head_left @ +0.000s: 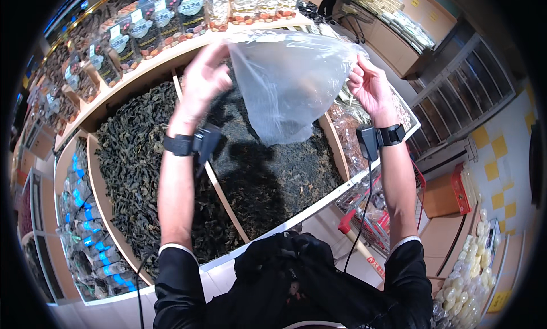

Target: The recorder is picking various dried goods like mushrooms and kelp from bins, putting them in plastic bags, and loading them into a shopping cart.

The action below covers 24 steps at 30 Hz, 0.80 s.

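A clear, thin plastic bag (pixel 285 89) spreads wide over the far part of a wooden bin, its lower corner hanging above the dark dried goods. At its right top corner, my right hand (pixel 369 85) is closed in a pinch on the bag's edge. By the left top corner is my left hand (pixel 200 81), smeared by motion; its thumb and fingers look apart, the fingertips close to the bag's edge. Beneath lie curled dark dried pieces (pixel 142 135) in the left compartment and flatter, finer dark dried goods (pixel 256 175) in the middle one.
Wooden dividers (pixel 225 200) split the bin. Clear jars and packs (pixel 139 29) line the shelf behind it. Bagged goods with blue bands (pixel 94 232) fill the left compartment. A shopping cart (pixel 370 212) with a red-ended handle stands at right, near bagged pale bulbs (pixel 467 277).
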Each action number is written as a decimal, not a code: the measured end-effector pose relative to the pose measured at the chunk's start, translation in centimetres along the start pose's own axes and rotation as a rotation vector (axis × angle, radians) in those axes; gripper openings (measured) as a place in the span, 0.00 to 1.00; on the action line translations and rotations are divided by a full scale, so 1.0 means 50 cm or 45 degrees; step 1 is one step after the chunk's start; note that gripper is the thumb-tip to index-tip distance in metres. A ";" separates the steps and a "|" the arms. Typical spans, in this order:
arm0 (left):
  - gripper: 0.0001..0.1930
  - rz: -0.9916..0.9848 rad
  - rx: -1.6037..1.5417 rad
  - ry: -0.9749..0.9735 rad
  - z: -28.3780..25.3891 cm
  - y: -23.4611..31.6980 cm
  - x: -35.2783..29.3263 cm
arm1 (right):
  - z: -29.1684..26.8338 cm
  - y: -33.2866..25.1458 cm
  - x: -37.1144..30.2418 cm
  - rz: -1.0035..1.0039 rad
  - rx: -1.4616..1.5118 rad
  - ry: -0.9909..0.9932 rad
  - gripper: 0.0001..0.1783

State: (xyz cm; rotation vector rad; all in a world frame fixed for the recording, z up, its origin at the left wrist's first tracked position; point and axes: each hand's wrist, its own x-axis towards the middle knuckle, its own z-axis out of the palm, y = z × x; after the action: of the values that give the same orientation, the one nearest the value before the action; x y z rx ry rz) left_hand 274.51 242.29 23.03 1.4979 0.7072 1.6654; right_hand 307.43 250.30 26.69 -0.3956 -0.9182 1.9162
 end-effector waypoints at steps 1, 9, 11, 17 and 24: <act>0.48 -0.098 -0.092 -0.168 0.046 -0.010 -0.016 | -0.031 0.005 0.002 0.067 0.204 -0.094 0.11; 0.20 -0.625 -0.226 -0.226 0.024 -0.177 -0.146 | -0.012 0.131 0.071 -0.037 -0.326 0.159 0.11; 0.19 -0.571 -0.139 -0.133 -0.016 -0.186 -0.166 | -0.062 0.198 0.100 -0.162 -0.916 0.239 0.11; 0.18 -1.183 -0.423 0.486 -0.084 -0.285 -0.229 | -0.219 0.411 0.045 -0.016 -2.047 0.155 0.38; 0.19 -1.222 -0.522 0.690 -0.101 -0.371 -0.292 | -0.209 0.560 0.015 -0.032 -2.473 0.201 0.41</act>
State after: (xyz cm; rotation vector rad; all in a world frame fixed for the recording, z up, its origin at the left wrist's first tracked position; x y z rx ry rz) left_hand 272.98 240.77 -1.00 0.2758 1.0624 1.2981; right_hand 296.14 247.74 -0.88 -1.5029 -2.3530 0.3257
